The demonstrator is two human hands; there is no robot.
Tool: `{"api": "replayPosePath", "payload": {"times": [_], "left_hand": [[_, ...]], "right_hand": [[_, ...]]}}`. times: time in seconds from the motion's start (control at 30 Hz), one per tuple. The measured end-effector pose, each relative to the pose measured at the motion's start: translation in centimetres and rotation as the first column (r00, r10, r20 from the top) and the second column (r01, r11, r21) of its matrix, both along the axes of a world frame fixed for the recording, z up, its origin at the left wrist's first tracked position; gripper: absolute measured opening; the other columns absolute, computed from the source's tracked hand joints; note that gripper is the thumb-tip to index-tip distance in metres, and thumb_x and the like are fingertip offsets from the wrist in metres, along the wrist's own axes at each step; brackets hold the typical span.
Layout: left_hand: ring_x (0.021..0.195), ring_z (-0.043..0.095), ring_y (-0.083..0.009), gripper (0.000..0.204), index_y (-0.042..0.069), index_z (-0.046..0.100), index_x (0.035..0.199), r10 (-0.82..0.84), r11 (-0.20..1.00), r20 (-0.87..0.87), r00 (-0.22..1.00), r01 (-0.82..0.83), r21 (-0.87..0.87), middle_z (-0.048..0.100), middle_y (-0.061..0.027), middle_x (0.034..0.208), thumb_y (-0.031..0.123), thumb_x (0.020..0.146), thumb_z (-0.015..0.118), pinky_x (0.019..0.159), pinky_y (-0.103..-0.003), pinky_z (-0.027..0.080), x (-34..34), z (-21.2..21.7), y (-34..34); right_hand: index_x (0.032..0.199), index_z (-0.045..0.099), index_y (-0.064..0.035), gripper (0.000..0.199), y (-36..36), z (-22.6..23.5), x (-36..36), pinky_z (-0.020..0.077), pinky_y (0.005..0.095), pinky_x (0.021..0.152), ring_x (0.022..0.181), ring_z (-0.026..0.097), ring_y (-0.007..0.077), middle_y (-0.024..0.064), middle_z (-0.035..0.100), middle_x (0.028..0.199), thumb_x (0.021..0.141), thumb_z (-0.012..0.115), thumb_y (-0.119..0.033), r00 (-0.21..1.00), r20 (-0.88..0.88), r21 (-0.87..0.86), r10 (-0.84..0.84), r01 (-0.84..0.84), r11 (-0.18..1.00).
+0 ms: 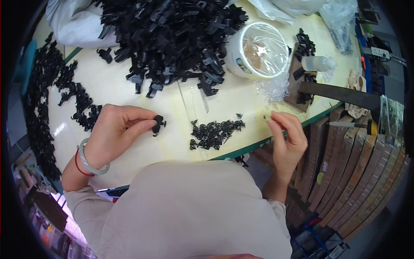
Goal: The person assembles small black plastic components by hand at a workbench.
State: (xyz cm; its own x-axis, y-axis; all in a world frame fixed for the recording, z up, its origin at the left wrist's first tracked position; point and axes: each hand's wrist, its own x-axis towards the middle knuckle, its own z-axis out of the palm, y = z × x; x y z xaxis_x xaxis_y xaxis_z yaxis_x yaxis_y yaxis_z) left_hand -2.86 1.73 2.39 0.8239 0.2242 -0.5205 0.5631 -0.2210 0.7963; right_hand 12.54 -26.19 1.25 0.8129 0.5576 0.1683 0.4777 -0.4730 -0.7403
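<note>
My left hand (113, 131) pinches a small black plastic part (159, 125) between thumb and forefinger, just above the table (129, 157). Over the table's right front edge, my right hand (288, 140) is closed in a pinch. A tiny speck shows by its fingertips, too small to name. Between my hands lies a small pile of tiny black pieces (214, 133), some of them round, with one stray piece (239, 115) beside it. Beyond both hands rises a big heap of black plastic parts (172, 39).
More black parts (41, 108) spread along the left side. A white tub (235, 54) covered in clear film stands at the back right. Near it are a clear bottle (317, 63) and a dark flat handle or blade (340, 96). Brown stacked boards (345, 172) stand at the right.
</note>
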Motion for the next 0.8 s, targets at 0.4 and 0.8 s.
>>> {"api": "replayPosePath", "payload": {"times": [0.4,0.8], "left_hand": [[0.06,0.059,-0.0258,0.011,-0.002,0.066,0.081,-0.061,0.876,0.08,0.995,0.015,0.483,0.061,-0.0141,0.072,0.001,0.071,0.068,0.054,-0.03,0.045,-3.0,0.9,1.1],[0.059,0.056,-0.0223,0.024,0.002,0.062,0.09,-0.261,0.659,0.413,0.873,-0.152,0.736,0.059,-0.0076,0.076,0.014,0.072,0.073,0.053,-0.03,0.045,1.1,-0.9,-0.3]], "right_hand": [[0.089,0.064,0.0014,0.019,2.5,-0.9,0.1,0.0482,0.0287,0.062,0.072,0.06,0.0223,0.0114,0.059,0.087,0.071,0.065,0.009,0.945,0.021,-0.108,0.326,-0.322,0.941],[0.09,0.056,0.0035,0.01,2.6,-1.6,0.4,0.051,0.0273,0.068,0.078,0.062,0.0209,0.0155,0.058,0.095,0.082,0.055,0.009,0.856,-0.475,0.383,0.204,-0.008,0.924]]}}
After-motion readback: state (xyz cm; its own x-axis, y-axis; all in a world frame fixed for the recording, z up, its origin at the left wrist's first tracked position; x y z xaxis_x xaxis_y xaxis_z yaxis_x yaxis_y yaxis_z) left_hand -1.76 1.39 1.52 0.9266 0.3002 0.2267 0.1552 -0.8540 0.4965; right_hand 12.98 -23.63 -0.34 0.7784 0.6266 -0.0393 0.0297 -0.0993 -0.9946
